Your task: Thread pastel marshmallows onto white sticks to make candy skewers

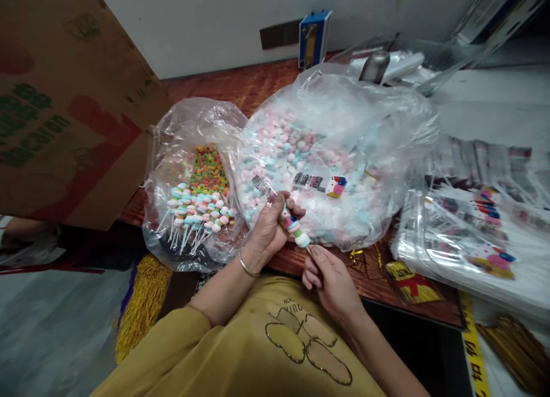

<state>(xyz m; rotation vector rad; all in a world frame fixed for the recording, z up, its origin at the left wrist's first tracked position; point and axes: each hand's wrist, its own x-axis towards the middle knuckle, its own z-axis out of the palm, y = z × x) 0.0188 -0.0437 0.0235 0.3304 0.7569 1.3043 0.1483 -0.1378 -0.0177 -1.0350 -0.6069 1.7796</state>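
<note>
A small printed clear bag (263, 185) is pinched in my left hand (271, 225), its top sticking up past the thumb. Partly in that bag is a marshmallow stick (301, 238) with pastel pieces in blue, white, green and pink. My right hand (326, 274) closes its fingertips on the stick's lower end. Behind my hands, a large clear sack (369, 208) holds pink, blue and white marshmallows, with another printed bag (318, 184) lying on it. To the left, marshmallow sticks (197, 211) lie in a second clear sack beside colourful ring candies (209, 168).
A large cardboard box (77, 110) stands at the left. Stacks of printed clear bags (468, 231) lie at the right. Gold twist ties (413, 282) rest near the table's front edge (447, 305). A blue box (314, 39) stands at the back.
</note>
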